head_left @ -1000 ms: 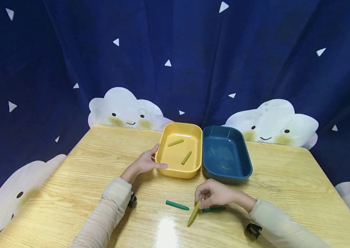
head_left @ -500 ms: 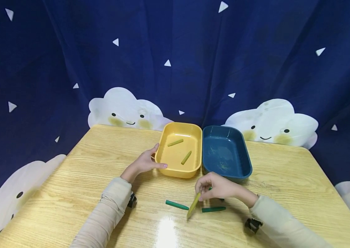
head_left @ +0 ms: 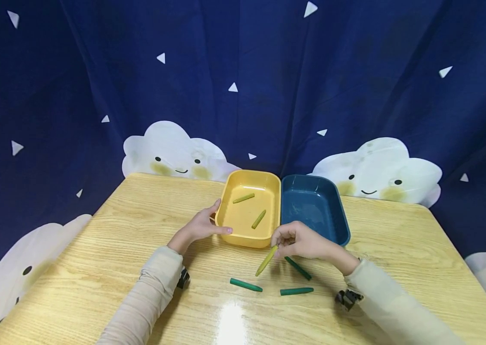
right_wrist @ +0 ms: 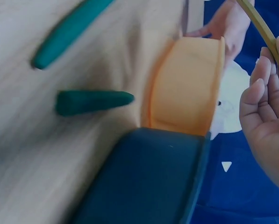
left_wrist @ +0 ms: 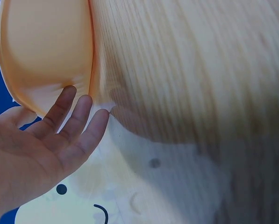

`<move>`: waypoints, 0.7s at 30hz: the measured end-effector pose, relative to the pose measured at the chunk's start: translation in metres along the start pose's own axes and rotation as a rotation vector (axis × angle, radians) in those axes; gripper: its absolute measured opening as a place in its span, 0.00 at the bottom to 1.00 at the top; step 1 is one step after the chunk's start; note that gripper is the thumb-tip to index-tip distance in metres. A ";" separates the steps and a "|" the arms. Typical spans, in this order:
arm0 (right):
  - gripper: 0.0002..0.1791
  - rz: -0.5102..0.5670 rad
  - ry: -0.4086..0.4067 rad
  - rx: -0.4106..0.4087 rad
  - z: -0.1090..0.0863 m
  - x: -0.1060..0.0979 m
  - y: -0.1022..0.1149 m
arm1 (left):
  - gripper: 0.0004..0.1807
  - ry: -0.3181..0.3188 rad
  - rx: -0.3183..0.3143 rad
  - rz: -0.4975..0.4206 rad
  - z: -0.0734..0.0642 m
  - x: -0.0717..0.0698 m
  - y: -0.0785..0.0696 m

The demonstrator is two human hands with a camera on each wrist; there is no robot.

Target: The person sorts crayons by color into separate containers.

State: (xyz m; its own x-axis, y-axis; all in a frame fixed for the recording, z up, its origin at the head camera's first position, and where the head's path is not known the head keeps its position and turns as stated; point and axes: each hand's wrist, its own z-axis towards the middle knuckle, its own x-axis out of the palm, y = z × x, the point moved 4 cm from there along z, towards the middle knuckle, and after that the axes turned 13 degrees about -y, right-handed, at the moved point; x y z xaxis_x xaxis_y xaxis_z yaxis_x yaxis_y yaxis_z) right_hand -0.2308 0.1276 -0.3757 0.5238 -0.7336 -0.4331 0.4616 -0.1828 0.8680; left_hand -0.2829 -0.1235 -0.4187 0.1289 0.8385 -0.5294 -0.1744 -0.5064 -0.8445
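In the head view my left hand (head_left: pixel 201 225) holds the near-left corner of the yellow bin (head_left: pixel 249 241), thumb over the rim and fingers along the outer wall. The left wrist view shows those fingers (left_wrist: pixel 76 119) against the wall. Two yellow crayons, one slanted (head_left: pixel 243 198) and one steeper (head_left: pixel 258 219), lie inside. My right hand (head_left: pixel 300 239) pinches a third yellow crayon (head_left: pixel 265 262) by its upper end, slanting down in front of the bin. Below that hand lie three green crayons: left (head_left: pixel 246 285), right (head_left: pixel 296 291) and a darker-looking one (head_left: pixel 299 269).
A dark blue bin (head_left: pixel 313 206) stands right beside the yellow one, its near-left corner hidden by the right hand. Both bins stand near the far edge of the wooden table (head_left: pixel 174 297). Behind hangs a navy curtain (head_left: pixel 251 57) with clouds and white triangles.
My right hand has lifted the yellow crayon away from me, up toward the bins. The green crayons it covered now show. My left hand has stayed at the yellow bin.
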 end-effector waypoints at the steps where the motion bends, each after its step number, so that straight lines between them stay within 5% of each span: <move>1: 0.05 -0.004 -0.011 0.002 0.002 -0.002 0.001 | 0.57 -0.001 0.001 -0.002 0.000 0.000 0.000; 21: 0.09 -0.048 -0.211 0.079 0.049 -0.043 0.021 | 0.58 -0.019 -0.055 -0.034 0.004 0.002 0.004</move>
State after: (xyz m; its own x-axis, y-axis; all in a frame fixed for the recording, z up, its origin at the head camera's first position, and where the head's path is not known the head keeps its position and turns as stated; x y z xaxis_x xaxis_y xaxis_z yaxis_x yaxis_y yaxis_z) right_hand -0.2789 0.1233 -0.3269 0.3378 -0.8417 -0.4211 0.4202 -0.2655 0.8677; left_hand -0.2871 -0.1233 -0.4233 0.1149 0.8591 -0.4988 -0.1162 -0.4870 -0.8656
